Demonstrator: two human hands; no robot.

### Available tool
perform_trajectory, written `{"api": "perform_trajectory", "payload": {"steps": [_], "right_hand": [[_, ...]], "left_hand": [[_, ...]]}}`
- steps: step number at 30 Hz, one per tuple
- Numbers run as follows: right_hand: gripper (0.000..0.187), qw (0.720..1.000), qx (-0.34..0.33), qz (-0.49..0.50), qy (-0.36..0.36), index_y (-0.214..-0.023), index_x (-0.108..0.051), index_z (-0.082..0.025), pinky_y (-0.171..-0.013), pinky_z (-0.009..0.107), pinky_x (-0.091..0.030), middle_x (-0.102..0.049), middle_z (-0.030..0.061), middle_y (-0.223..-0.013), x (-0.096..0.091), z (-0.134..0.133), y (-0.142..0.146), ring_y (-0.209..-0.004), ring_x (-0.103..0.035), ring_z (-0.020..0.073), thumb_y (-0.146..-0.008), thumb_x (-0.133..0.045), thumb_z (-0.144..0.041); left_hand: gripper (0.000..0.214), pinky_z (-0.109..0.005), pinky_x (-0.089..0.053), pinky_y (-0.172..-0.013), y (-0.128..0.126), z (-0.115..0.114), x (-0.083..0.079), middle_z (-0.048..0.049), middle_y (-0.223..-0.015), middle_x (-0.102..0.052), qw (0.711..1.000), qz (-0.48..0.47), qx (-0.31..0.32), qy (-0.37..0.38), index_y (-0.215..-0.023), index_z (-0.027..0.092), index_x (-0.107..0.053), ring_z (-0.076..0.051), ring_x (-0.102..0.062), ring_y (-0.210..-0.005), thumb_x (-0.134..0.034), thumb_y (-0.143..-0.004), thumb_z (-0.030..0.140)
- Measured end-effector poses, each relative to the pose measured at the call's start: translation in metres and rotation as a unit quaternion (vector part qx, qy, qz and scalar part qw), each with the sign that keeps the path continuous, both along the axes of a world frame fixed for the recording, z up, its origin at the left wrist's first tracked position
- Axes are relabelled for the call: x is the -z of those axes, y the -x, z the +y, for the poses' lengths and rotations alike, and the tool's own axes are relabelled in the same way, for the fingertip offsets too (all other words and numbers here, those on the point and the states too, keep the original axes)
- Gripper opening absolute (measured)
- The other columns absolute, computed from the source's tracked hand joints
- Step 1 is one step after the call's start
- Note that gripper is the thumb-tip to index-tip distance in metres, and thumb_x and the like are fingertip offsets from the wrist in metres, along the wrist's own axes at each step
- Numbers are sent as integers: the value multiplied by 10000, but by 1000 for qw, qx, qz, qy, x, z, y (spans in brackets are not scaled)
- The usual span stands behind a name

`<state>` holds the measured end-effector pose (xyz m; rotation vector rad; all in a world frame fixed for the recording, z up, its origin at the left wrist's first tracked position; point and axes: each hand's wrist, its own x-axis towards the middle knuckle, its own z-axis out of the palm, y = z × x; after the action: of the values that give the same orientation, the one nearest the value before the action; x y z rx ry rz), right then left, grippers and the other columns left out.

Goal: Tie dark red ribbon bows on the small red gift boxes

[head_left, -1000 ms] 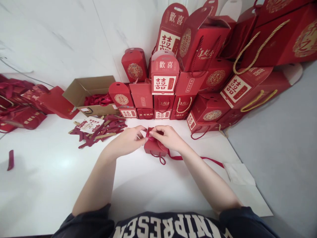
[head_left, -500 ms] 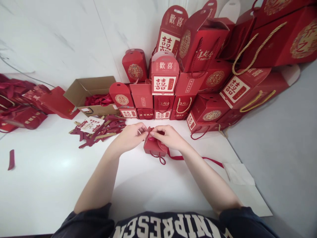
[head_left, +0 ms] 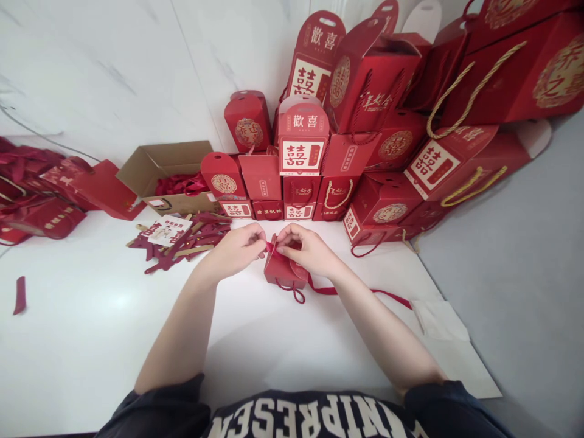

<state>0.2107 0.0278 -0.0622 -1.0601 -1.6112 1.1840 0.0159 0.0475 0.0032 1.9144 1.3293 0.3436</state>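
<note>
A small red gift box (head_left: 285,274) stands on the white table in front of me, a dark red cord handle (head_left: 298,295) hanging from its near side. Pinched in my left hand (head_left: 241,246), at the box's left flap, is the end of a red ribbon (head_left: 270,247). My right hand (head_left: 308,249) is closed at the top of the box, thumb and fingers on the ribbon by the flap; the exact grip is partly hidden. From the box's right side the ribbon's long tail runs under my right forearm across the table.
Stacked red gift boxes (head_left: 303,155) line the wall ahead and to the right. An open cardboard carton (head_left: 164,161) holds red ribbons. Beside it lies a pile of dark red strips (head_left: 194,240) with a card (head_left: 170,230) on top. White paper (head_left: 440,319) rests at right.
My left hand has drawn slightly left, pulling the ribbon end out through the box's left flap. My right hand stays at the box top, and the box has hardly moved.
</note>
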Motion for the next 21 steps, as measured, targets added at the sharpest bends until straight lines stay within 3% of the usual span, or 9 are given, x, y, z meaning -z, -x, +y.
{"api": "perform_trajectory", "payload": {"steps": [4,9,12,16,21], "right_hand": [[148,1000,0,4,-8,-966,-562,-206,-841,320,-487,-673,12,-909,-1,-1,4,-852,-641,145,-820,-587,-220],[113,1000,7,4,-29,-948,-568,-208,-876,325,-476,-661,22,-957,-7,-4,0,-905,-629,152,-845,-576,-253],[118,999,27,-6,-24,-939,-571,-209,-890,332,-468,-649,33,-977,-4,-4,-21,-949,-615,166,-870,-563,-305],[190,998,51,-18,16,-964,-567,-209,-926,361,-447,-649,42,-1000,18,-6,-54,-967,-612,181,-886,-555,-382],[291,995,34,4,97,-999,-554,-213,-955,383,-441,-648,44,-1043,45,-20,-64,-1007,-620,194,-901,-515,-484]], "left_hand": [[279,-257,-429,-595,-1,-2,-7,-17,-800,-652,999,34,-5,-38,-870,202,-581,-171,-594,-701,-570,-799,472],[320,-242,-387,-551,-3,-1,-14,7,-673,-603,996,46,61,-38,-730,188,-613,-140,-531,-610,-511,-848,467],[276,-248,-445,-608,6,2,-17,-4,-732,-648,999,0,26,-38,-744,185,-608,-148,-591,-675,-534,-846,431],[224,-276,-515,-706,26,4,-26,-29,-760,-679,993,-94,-69,0,-744,183,-569,-173,-663,-778,-594,-825,389],[194,-213,-458,-567,42,-1,-41,24,-683,-607,984,-148,-101,2,-758,200,-497,-96,-588,-603,-668,-790,286]]}}
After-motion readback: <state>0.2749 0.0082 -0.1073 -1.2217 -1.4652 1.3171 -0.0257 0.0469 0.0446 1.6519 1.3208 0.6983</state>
